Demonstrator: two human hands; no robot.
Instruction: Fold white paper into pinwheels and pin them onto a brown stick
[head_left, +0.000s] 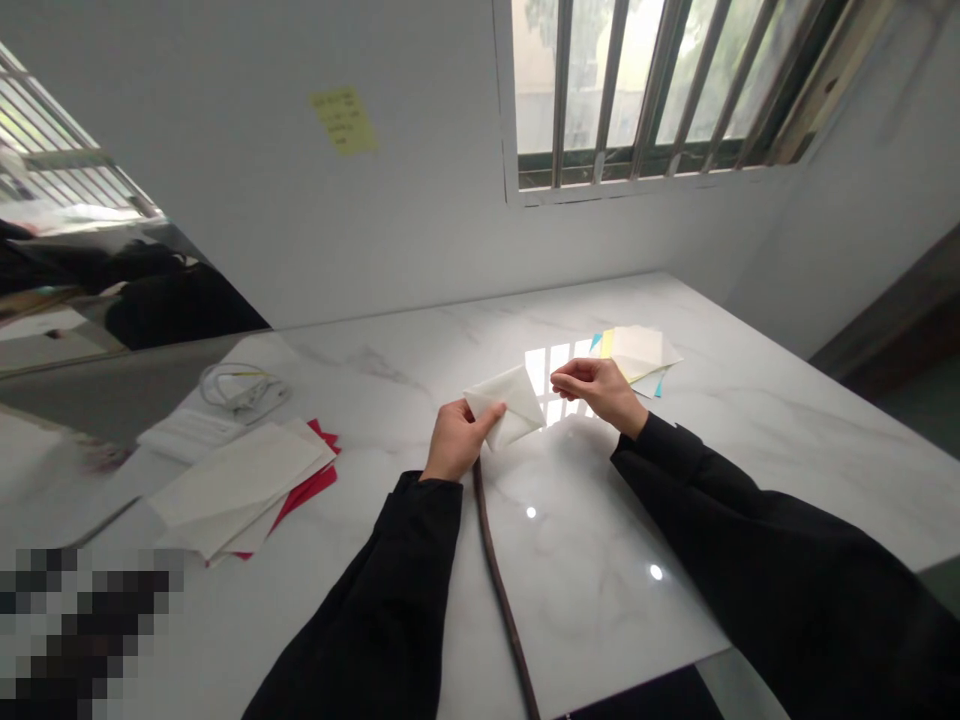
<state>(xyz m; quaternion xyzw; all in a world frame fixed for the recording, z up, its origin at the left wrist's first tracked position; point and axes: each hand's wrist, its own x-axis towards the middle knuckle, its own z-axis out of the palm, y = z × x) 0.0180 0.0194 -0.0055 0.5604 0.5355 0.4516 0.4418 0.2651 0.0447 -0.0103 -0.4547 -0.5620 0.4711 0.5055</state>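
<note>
My left hand (456, 442) grips a small cream-white envelope (511, 392) by its left corner, thumb on the near face and fingers behind. The envelope is tilted above the table, its folded flap seams towards me. Just right of it, apart from the paper, my right hand (600, 388) is closed in a pinch. Whatever its fingertips hold, if anything, is too small to make out. Behind the right hand lies a stack of envelopes (646, 350) in cream, yellow and blue. Below my left hand a thin dark brown cord or stick (495, 570) runs towards the near edge.
The white marbled table (592, 620) meets a wall with a barred window (637, 90) and a yellow note (345, 120). At left lie cream and red papers (244, 485) and a white coiled cable (240, 388). A mirror-like panel (112, 270) stands at far left.
</note>
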